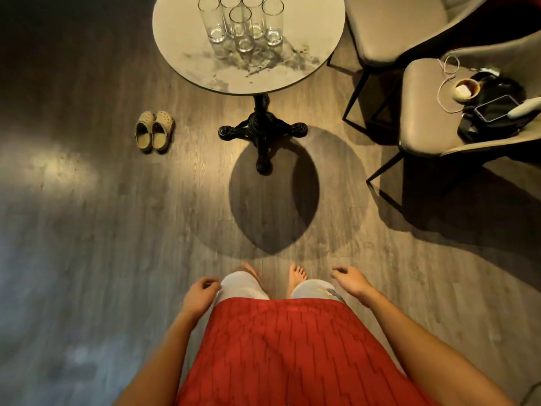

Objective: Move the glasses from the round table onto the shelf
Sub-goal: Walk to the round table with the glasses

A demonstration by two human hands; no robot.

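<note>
Several tall clear glasses stand upright in a tight cluster on the round marble-patterned table at the top of the view. The table rests on a black cast-iron pedestal. I stand a good step back from it. My left hand hangs beside my left thigh with the fingers loosely curled and nothing in it. My right hand hangs by my right thigh, fingers apart and empty. No shelf is in view.
Two grey padded chairs stand to the right of the table; the nearer chair carries a phone, a black bag, a cable and a small cup. A pair of beige clogs lies on the wooden floor to the left.
</note>
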